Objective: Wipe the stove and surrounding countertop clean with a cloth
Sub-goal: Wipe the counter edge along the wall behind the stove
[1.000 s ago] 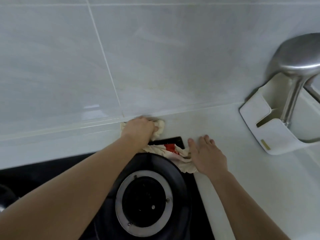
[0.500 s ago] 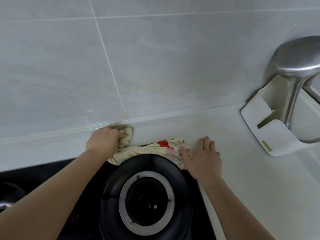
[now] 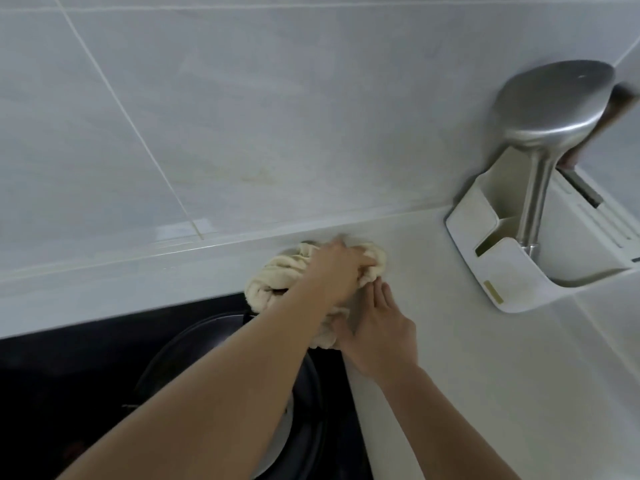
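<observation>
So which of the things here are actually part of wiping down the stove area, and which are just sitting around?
Part of the job:
cloth
left hand, gripping the cloth
right hand, flat on the countertop
stove
countertop

Just there:
steel ladle
white utensil holder
tiled wall

The cloth is a pale cream-yellow, no pattern showing on the bunched-up part, and it sits against an off-white countertop that's got a faint yellowish tint. The stove is glossy black with a dark round burner ring, while the wall tiles are light grey with soft marbled streaks and white grout lines. Over on the right there's a white holder with a little gold-olive label, holding a brushed silver ladle.
</observation>
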